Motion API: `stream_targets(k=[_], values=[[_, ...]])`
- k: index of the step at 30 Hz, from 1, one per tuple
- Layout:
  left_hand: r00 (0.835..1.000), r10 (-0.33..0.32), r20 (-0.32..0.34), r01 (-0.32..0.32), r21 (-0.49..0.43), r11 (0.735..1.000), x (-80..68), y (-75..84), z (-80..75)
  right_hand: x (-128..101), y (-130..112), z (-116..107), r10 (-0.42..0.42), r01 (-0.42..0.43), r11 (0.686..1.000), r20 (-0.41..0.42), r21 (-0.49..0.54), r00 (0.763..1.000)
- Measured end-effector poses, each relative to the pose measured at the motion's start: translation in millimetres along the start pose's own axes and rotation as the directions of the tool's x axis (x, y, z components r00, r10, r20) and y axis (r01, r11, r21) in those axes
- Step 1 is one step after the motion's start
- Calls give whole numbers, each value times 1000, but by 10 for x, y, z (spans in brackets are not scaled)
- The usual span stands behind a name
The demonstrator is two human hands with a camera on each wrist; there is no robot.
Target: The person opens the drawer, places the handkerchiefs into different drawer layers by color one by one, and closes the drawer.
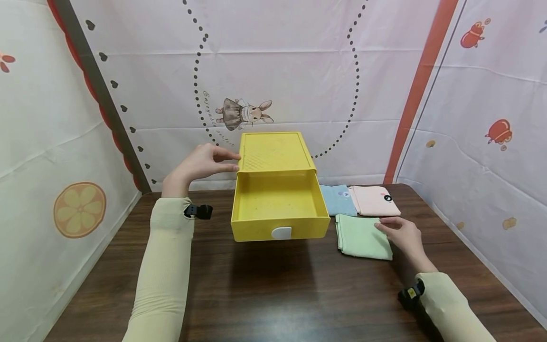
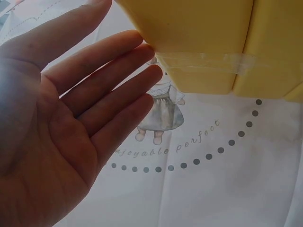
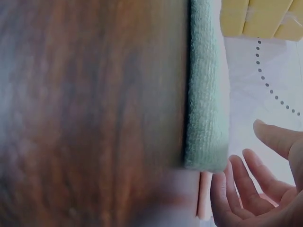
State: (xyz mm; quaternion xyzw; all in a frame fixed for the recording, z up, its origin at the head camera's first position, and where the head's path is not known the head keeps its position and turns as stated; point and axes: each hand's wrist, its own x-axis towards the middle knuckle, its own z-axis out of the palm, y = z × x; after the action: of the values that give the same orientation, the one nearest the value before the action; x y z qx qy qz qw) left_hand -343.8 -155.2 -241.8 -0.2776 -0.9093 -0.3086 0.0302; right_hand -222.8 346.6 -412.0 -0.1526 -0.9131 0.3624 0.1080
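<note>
A yellow drawer box (image 1: 275,152) has its drawer (image 1: 279,229) pulled out toward me; a white knob (image 1: 281,232) sits on its front, and the drawer's inside is bare. At the box's upper left side is my left hand (image 1: 201,164), its fingertips right at the edge and its fingers nearly straight in the left wrist view (image 2: 104,90). On the table's right lies a folded green towel (image 1: 363,237). Over its right corner hovers my right hand (image 1: 401,233), thumb and fingers apart; the right wrist view shows the fingers loosely bent beside the towel (image 3: 208,94).
Behind the green towel lie a folded blue towel (image 1: 337,199) and a folded pink towel (image 1: 373,200) with a small dark patch. The dark wooden table (image 1: 273,294) ends at a patterned cloth backdrop (image 1: 282,71), with cloth walls on both sides.
</note>
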Motion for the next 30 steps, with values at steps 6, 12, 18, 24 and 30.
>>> stream_targets(k=[6,12,18,24,30], values=[[1000,8,-4,-8,0,1000,0,-1,-4,8,56,-15,64,-67,992,31,110,997],[1000,6,-7,-6,1,1000,-3,5,-1,-8,90,-39,112,-131,974,105,187,988],[1000,10,-7,-10,1,1000,-2,6,0,8,117,-44,164,-196,965,179,176,970],[1000,9,-4,-9,-5,1000,-4,11,0,37,143,-45,185,-227,957,220,181,958],[1000,13,-7,-13,3,1000,-2,8,-3,46,133,-50,184,-234,954,250,189,951]])
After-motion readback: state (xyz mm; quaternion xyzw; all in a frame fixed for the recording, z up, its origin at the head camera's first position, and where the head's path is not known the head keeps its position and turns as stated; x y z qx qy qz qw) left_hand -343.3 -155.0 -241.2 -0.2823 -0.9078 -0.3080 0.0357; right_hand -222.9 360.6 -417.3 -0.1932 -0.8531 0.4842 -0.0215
